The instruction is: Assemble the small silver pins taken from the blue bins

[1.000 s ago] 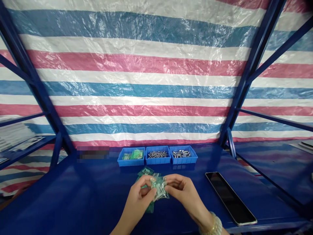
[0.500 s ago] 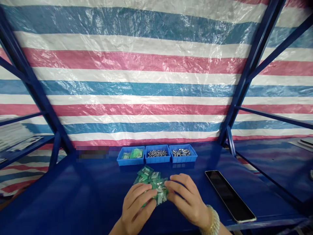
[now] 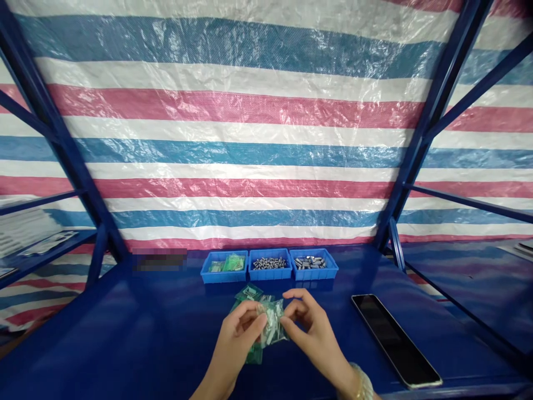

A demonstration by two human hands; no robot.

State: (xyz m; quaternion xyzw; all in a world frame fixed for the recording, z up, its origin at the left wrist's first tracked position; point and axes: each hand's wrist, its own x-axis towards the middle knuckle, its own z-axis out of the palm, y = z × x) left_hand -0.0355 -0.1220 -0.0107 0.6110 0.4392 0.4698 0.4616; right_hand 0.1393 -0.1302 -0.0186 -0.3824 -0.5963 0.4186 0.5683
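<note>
A small clear plastic bag (image 3: pixel 273 328) with silvery metal pieces in it hangs between my two hands, just above the table. My left hand (image 3: pixel 235 336) pinches its left edge between thumb and fingers. At the opposite edge, my right hand (image 3: pixel 312 336) has its thumb and index finger closed on the plastic, with one finger raised away. Greenish bags of the same kind (image 3: pixel 250 291) lie beneath and behind, partly covered by my left hand. Another green bag (image 3: pixel 255 355) shows below the held one.
Three blue bins stand in a row behind the bags: the left bin (image 3: pixel 225 277) with green and clear bags, the middle bin (image 3: pixel 270 274) and right bin (image 3: pixel 315 274) with metal pieces. A phone (image 3: pixel 395 339) lies right. Blue frame posts (image 3: pixel 416 161) flank the table.
Both hands have turned and lifted one bag off the pile, now gripping it by opposite edges. Before, my fingers lay over several bags. The view has shifted slightly.
</note>
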